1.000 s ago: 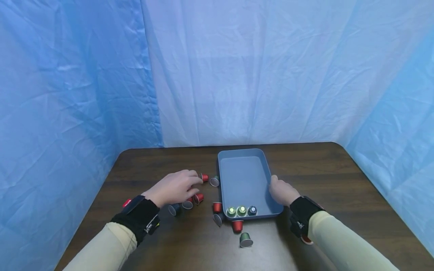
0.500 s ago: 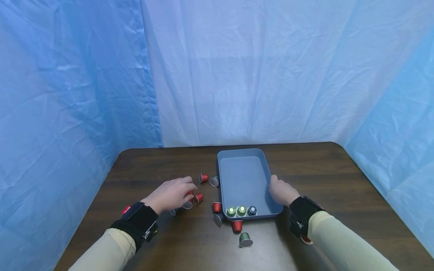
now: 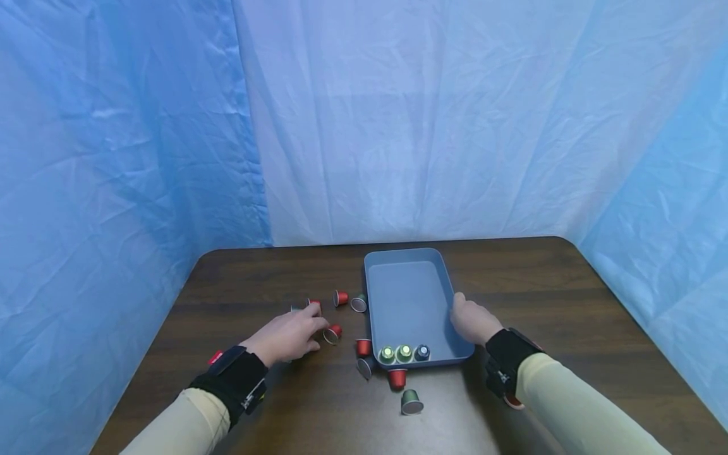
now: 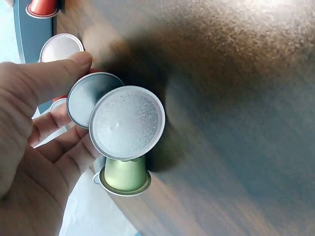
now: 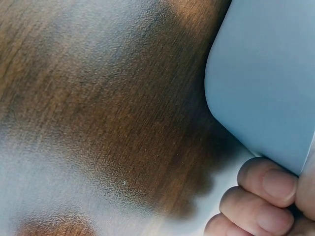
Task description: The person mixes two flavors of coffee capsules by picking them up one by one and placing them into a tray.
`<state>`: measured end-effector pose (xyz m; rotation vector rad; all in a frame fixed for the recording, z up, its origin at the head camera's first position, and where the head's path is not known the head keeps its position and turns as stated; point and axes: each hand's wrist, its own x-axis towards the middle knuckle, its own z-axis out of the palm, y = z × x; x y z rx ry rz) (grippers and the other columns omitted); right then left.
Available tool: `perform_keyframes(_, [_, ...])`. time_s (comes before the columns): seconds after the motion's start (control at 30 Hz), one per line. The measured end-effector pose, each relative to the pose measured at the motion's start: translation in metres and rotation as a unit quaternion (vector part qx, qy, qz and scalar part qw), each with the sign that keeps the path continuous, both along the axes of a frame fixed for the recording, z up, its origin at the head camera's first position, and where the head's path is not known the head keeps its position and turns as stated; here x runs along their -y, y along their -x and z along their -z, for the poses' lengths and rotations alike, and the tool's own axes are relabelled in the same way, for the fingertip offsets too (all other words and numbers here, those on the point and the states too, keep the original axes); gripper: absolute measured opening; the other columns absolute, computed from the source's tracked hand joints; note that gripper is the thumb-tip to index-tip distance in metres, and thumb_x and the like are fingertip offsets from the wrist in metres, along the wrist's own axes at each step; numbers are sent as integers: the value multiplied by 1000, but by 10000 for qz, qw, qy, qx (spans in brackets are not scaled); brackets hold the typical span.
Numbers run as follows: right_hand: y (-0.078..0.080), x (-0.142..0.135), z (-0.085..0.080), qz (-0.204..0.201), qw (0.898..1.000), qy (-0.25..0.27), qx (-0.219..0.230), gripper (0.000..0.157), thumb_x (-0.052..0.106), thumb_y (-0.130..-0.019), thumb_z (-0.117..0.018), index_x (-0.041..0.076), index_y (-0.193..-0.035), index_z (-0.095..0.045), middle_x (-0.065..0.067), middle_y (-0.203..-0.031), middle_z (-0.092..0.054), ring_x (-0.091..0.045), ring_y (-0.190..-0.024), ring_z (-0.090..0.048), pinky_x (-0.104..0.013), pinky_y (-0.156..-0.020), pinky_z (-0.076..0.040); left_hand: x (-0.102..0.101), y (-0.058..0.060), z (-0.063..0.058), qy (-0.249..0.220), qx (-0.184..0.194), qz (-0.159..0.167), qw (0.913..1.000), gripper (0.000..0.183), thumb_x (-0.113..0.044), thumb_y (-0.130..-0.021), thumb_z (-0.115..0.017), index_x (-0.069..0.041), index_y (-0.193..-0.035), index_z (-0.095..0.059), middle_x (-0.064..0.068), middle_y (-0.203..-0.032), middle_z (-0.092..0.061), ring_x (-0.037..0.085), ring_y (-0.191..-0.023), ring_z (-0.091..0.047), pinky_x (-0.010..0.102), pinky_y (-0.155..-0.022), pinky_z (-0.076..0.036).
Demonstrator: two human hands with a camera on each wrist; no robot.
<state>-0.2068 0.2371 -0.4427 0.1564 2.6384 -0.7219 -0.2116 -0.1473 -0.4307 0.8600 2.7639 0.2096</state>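
My left hand (image 3: 287, 335) is low among loose coffee capsules left of the tray. In the left wrist view its thumb and fingers bend around a capsule with a dark grey lid (image 4: 82, 101); I cannot tell whether they pinch it. Against that lid lies a silver-lidded capsule (image 4: 128, 123), overlapping a green capsule (image 4: 125, 175) that rests lid down. My right hand (image 3: 474, 322) grips the right side of the blue-grey tray (image 3: 449, 265), fingers (image 5: 278, 184) curled at its rim. Inside the tray's near edge stand two green capsules (image 3: 395, 354) and a dark one (image 3: 422, 352).
Beside the tray's left wall lie red capsules (image 3: 340, 298) and a green one (image 3: 359, 304). Near its front are a red capsule (image 3: 397, 379), a green capsule (image 3: 412, 402) and a silver lid (image 3: 365, 368). Another capsule (image 3: 514, 402) shows under my right wrist. Blue curtains (image 3: 352, 126) surround the table.
My left hand has drawn back from the red capsule near the tray, moving left and nearer to me, uncovering capsules behind it. The right hand and tray stay put.
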Motion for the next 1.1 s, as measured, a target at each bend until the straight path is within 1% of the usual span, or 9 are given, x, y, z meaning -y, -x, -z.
perform_keyframes(0.13, [1,0,1,-83,9999,-83,-14,38,23,-110,-19,-5,-124,-40,-29,-121,-59,-38,-108,-60,-52,-88,-48,0,-2,-1,-86,99,9,9999,45,-23,-80,-89,-20,-123,-73,-6,-100,-51,10,-81,-54,28,-74,-51])
perform_keyframes(0.23, [1,0,2,-66,9999,-78,-19,39,23,-110,-19,-6,-125,-40,-30,-123,-58,-39,-110,-60,-54,-89,-48,-1,-3,-3,-39,193,21,9998,46,-22,-79,-90,-19,-121,-74,-6,-98,-54,10,-81,-54,29,-75,-51])
perform_keyframes(0.4, [0,0,2,35,10000,3,-5,45,26,-110,-15,-6,-125,-42,-30,-124,-58,-39,-110,-59,-53,-88,-48,-4,-3,-6,197,332,134,9992,39,-22,-78,-91,-17,-113,-75,-6,-94,-59,11,-81,-54,32,-79,-52])
perform_keyframes(0.47, [0,0,2,12,10000,-17,-13,44,26,-110,-16,-6,-125,-42,-29,-122,-59,-38,-108,-60,-52,-87,-48,-4,-4,-6,274,430,144,9986,36,-21,-77,-91,-18,-110,-76,-7,-91,-59,11,-80,-54,31,-79,-52])
perform_keyframes(0.6, [-1,0,0,197,9997,110,89,55,30,-109,-11,-8,-128,-46,-26,-119,-59,-38,-106,-59,-50,-85,-47,-4,-6,-7,417,595,118,9973,34,-19,-74,-93,-18,-104,-77,-7,-88,-55,10,-78,-53,30,-75,-50])
perform_keyframes(0.7, [-1,0,0,210,9996,141,93,56,31,-110,-10,-8,-128,-46,-25,-117,-59,-37,-105,-58,-49,-83,-46,-2,-9,-10,490,635,143,9967,30,-16,-74,-93,-18,-99,-77,-7,-86,-53,11,-77,-53,30,-73,-50])
perform_keyframes(0.83, [0,0,1,-4,10000,11,-36,44,27,-110,-15,-5,-123,-43,-23,-112,-59,-36,-102,-59,-48,-82,-46,-1,-10,-14,582,463,337,9967,23,-15,-76,-92,-19,-92,-76,-9,-82,-53,10,-76,-52,31,-75,-51])
perform_keyframes(0.93, [0,-1,1,-45,10000,8,-66,41,27,-110,-17,-3,-120,-43,-21,-106,-58,-35,-98,-58,-47,-81,-45,0,-10,-17,548,204,512,9970,20,-17,-77,-91,-20,-90,-76,-10,-81,-54,10,-77,-51,32,-77,-52])
perform_keyframes(1.1, [1,-2,4,-271,9994,-155,-180,33,22,-110,-24,-4,-119,-41,-19,-101,-58,-33,-93,-58,-46,-77,-46,1,-7,-26,185,-65,631,9978,20,-20,-79,-90,-17,-94,-76,-9,-83,-56,12,-80,-50,32,-78,-52])
